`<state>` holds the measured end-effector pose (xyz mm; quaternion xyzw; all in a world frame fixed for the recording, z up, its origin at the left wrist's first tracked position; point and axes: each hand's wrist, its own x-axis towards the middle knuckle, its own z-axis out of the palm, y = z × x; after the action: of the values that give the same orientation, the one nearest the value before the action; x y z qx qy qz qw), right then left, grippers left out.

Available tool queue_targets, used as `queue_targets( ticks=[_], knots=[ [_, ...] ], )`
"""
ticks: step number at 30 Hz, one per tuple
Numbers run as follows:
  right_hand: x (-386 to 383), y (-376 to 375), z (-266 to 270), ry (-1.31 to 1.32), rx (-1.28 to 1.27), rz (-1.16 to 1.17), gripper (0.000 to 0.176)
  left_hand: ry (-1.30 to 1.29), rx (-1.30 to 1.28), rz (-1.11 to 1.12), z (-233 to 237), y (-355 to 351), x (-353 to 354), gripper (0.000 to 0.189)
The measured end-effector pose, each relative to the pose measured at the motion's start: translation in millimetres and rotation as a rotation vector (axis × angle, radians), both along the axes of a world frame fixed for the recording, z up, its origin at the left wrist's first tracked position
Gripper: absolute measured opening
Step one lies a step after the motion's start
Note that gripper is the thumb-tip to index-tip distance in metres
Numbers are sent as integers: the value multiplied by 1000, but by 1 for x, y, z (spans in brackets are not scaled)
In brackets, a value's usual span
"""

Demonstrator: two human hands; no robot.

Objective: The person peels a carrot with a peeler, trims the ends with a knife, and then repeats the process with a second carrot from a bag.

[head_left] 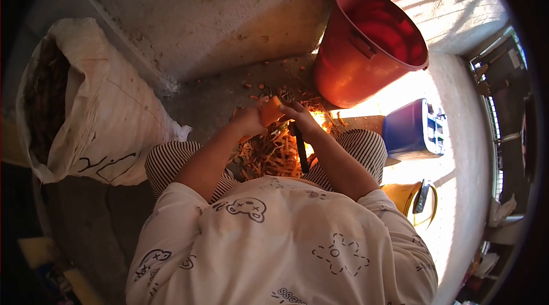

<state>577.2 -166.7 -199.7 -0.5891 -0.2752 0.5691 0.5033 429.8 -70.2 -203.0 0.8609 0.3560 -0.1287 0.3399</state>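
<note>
My left hand (247,122) is closed around a thick orange carrot (271,112), held above the floor between my knees. My right hand (303,120) meets the carrot's other side, its fingers closed on a black-handled knife (301,148). The long dark part points back toward my body; the working end against the carrot is hidden. Below both hands lies a heap of orange peelings (269,153), brightly sunlit on its right side.
At left, a white woven sack (123,116) leans open, dark contents inside. A tall red bin (349,65) stands ahead right. Beyond my right knee are a blue container (403,130) and a yellow bucket (400,195). A rough wall (229,13) rises in front.
</note>
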Motion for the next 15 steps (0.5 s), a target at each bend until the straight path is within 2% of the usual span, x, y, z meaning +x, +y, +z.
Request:
queue_targets(
  ticks=[1, 4, 5, 6, 7, 8, 9, 10, 12, 15],
  knots=[
    [-5, -1, 12, -47, -36, 31, 55, -31, 17, -40, 11, -6, 1, 103],
    [6, 5, 23, -92, 38, -37, 43, -202, -99, 117, 42, -19, 3, 90],
    [17, 10, 34, -88, 23, -88, 31, -376, -60, 191, 42, -12, 1, 76],
    [31, 15, 51, -53, 129, -148, 21, -549, -22, 264, 40, 1, -5, 63],
    [54, 17, 69, -62, 116, -187, 19, -651, -17, 327, 39, 11, -12, 51],
    [80, 29, 78, 97, 85, -368, 18, -755, -8, 384, 38, 20, -19, 41],
    [86, 20, 122, 100, 287, -402, 21, -790, -27, 433, 39, 28, -27, 34],
    [116, 36, 124, 80, 521, -521, 28, -828, -44, 481, 41, 31, -32, 31],
    [149, 37, 154, 157, 456, -704, 33, -723, -122, 529, 63, 22, -39, 31],
    [149, -7, 175, -181, 147, -611, 35, -679, -75, 459, 47, 20, -48, 25]
  ],
)
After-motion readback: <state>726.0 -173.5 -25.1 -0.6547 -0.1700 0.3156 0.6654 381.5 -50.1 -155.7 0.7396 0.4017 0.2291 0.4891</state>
